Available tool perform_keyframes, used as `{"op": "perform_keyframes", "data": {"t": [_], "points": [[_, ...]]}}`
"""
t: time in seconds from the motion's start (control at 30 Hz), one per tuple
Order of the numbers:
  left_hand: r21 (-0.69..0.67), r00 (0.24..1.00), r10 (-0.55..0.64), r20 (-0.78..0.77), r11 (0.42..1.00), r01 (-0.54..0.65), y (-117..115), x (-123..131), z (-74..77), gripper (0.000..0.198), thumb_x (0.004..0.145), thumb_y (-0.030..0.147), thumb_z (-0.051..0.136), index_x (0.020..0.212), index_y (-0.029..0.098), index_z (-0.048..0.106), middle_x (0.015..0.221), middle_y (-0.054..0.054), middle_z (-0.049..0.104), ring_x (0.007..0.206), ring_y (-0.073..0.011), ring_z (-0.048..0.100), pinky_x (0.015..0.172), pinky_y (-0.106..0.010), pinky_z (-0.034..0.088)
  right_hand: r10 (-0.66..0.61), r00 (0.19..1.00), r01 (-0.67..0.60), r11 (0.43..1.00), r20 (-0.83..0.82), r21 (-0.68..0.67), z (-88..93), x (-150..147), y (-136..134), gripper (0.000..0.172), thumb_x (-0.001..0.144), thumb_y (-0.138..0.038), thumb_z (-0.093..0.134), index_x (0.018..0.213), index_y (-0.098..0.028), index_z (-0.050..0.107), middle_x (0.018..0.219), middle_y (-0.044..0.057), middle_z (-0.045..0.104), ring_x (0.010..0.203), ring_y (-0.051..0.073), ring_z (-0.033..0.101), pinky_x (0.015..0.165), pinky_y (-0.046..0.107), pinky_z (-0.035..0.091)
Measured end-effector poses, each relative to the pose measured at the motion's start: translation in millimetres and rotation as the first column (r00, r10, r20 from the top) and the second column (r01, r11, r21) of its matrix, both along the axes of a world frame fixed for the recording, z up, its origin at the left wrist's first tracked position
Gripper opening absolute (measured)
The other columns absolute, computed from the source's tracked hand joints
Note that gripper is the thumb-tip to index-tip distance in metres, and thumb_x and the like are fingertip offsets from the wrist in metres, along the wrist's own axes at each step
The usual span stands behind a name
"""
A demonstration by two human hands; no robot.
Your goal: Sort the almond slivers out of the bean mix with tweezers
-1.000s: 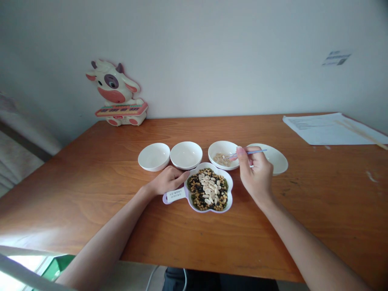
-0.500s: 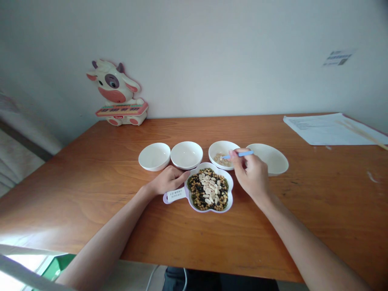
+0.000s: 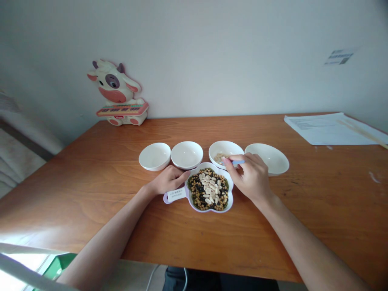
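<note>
**Blue plastic utensil (image 3: pixel 238 162) pinched at a white bowl's edge**

Wooden table (image 3: pixel 91 190) spreads beneath both hands, with a cow-shaped toy keyboard (image 3: pixel 118 95) far beyond the left fingers (image 3: pixel 182 175) and papers (image 3: pixel 330 129) far beyond the right fingers (image 3: pixel 230 158). Just below the right fingers sits a flower-shaped white dish (image 3: pixel 231 190) with a labelled handle, holding green, black and tan seeds under pale split nuts (image 3: pixel 208 188). Beyond the left fingers stand two white bowls (image 3: pixel 154 157) (image 3: pixel 186 155); past the right fingers lies a shallow white dish (image 3: pixel 266 158).

Left hand (image 3: pixel 168 180) rests loosely curled, holding nothing, its fingertips at the flower dish's rim. Right hand (image 3: pixel 250 178) closes around the utensil, hiding its far end. The utensil looks light and stiff, best held by its handle. Under the fingertips, the nearest white bowl (image 3: pixel 226 144) holds nut pieces (image 3: pixel 220 157), probably light and slippery.
</note>
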State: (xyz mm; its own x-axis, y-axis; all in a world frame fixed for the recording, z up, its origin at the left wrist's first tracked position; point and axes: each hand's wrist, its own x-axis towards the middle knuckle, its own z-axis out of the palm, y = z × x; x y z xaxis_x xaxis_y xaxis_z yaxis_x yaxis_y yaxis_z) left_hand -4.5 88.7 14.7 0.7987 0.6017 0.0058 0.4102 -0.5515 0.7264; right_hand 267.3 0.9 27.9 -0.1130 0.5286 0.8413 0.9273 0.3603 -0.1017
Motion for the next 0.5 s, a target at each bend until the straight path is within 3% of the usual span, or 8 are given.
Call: {"op": "perform_keyframes", "data": {"t": [0.5], "points": [[0.011, 1.000, -0.002, 0.010, 1.000, 0.002, -1, 1, 0.3, 0.062, 0.105, 0.048, 0.035, 0.052, 0.016, 0.037, 0.048, 0.001, 0.041, 0.045, -0.0065, 0.031, 0.042, -0.021, 0.022, 0.118, 0.948, -0.140, 0.989, 0.297, 0.056, 12.2, 7, -3, 0.016, 0.090, -0.016, 0.066, 0.088, -0.023, 0.052, 0.069, 0.001, 0.066, 0.065, 0.019, 0.055, 0.064, 0.035, 0.038]]}}
